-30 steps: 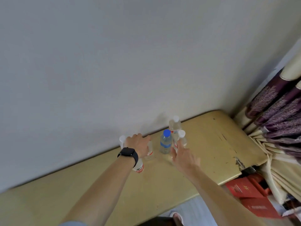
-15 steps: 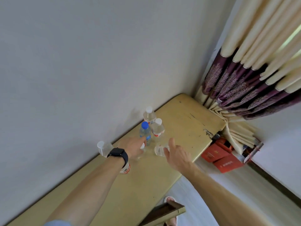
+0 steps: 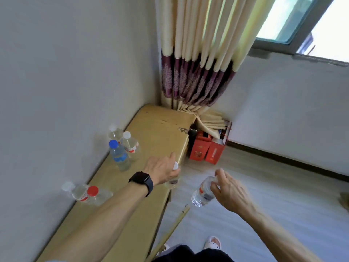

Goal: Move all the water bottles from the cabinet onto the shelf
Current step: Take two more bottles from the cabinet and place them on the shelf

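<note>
Left hand (image 3: 162, 171) wraps a white-capped bottle (image 3: 173, 181) at the cabinet (image 3: 156, 133) front edge, right hand (image 3: 229, 192) clutches a second bottle (image 3: 203, 193) out over the floor (image 3: 283, 201); five other bottles (image 3: 120, 157), I think, sit blurred on top

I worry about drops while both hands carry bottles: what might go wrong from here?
The right hand pinches the labelled bottle near its neck, over the floor; that grip may slip. The left hand holds the white-capped bottle, mostly hidden under the palm, by the cabinet edge, and might clip it.
</note>
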`<action>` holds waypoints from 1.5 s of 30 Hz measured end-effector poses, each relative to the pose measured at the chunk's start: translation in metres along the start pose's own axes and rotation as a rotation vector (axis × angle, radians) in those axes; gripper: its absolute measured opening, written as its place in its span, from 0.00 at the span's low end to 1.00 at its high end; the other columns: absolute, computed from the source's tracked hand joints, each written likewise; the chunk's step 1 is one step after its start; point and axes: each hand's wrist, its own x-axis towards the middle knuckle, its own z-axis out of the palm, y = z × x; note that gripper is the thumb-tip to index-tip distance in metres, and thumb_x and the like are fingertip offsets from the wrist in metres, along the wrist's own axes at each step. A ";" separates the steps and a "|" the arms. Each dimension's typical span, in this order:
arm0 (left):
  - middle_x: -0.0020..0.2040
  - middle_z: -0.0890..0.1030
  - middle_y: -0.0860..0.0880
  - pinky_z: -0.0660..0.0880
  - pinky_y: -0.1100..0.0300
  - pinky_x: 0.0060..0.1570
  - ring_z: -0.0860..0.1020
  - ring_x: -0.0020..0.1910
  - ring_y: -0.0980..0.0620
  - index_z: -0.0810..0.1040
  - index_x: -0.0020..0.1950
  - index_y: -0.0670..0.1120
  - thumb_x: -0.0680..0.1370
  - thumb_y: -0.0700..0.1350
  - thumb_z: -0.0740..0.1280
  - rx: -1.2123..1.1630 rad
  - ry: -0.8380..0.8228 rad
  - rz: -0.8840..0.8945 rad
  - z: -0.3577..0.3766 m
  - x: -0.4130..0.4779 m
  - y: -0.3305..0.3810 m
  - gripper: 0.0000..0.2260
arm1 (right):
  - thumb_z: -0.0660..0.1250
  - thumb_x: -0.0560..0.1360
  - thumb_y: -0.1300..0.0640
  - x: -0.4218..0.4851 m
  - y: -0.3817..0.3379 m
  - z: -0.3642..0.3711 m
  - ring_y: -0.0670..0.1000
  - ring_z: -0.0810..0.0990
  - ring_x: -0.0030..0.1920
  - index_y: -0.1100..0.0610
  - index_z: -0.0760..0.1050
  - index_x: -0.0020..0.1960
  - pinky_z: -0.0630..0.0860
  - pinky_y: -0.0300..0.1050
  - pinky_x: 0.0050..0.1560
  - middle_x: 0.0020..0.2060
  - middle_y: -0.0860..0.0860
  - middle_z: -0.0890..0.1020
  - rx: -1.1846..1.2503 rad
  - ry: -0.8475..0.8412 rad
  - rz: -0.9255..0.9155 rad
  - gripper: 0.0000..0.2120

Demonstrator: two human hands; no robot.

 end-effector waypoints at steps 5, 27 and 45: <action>0.44 0.81 0.45 0.67 0.55 0.33 0.74 0.37 0.43 0.66 0.58 0.44 0.80 0.57 0.57 0.126 -0.020 0.292 0.001 0.041 0.110 0.17 | 0.57 0.80 0.47 -0.078 0.079 -0.032 0.62 0.77 0.40 0.56 0.65 0.55 0.64 0.50 0.36 0.43 0.55 0.78 0.025 0.176 0.279 0.12; 0.41 0.79 0.51 0.72 0.56 0.37 0.78 0.42 0.44 0.70 0.51 0.58 0.74 0.57 0.61 -0.065 -0.038 1.003 -0.042 0.092 0.787 0.08 | 0.51 0.77 0.43 -0.460 0.456 -0.217 0.60 0.75 0.36 0.49 0.62 0.46 0.74 0.49 0.35 0.39 0.49 0.76 -0.051 0.836 1.072 0.10; 0.37 0.80 0.50 0.72 0.59 0.32 0.78 0.37 0.47 0.73 0.47 0.58 0.73 0.58 0.64 -0.257 -0.168 1.469 -0.048 0.108 1.206 0.07 | 0.55 0.80 0.45 -0.642 0.668 -0.338 0.60 0.77 0.43 0.48 0.64 0.48 0.68 0.47 0.37 0.46 0.47 0.80 -0.226 0.876 1.621 0.07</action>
